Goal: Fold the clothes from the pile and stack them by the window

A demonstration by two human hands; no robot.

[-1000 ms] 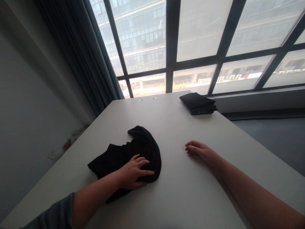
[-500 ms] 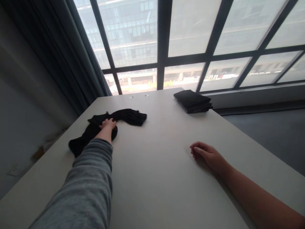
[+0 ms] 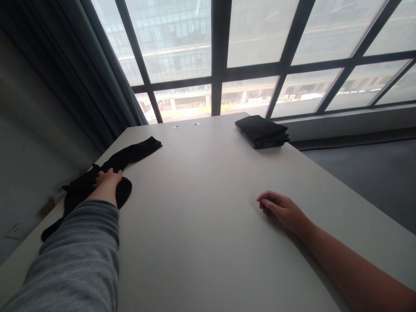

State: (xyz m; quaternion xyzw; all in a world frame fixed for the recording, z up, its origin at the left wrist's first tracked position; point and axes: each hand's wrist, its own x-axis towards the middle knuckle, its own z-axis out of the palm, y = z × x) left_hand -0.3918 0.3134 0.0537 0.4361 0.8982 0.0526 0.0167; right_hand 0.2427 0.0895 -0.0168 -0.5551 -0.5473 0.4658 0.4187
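A crumpled black garment (image 3: 134, 151) lies along the left side of the white table, one long narrow part of it, like a sleeve or leg, stretching towards the window. On its middle rests my left hand (image 3: 108, 177), fingers bent into the cloth and holding it; the fingertips are partly hidden. My left forearm, in a grey sleeve, covers some of the near cloth. My right hand (image 3: 279, 208) lies on its side on the table at the right, fingers curled together with nothing visible in them.
A flat black stack (image 3: 261, 131) with a row of light marks down its left edge sits at the table's far right corner. Two small round fittings (image 3: 197, 124) are near the far edge of the table (image 3: 195, 242). Beyond stand a framed window and a dark curtain (image 3: 107, 73).
My left hand has shifted left and nearer, dragging the black garment towards the left table edge. The right hand has stayed in place. The view has tilted slightly.
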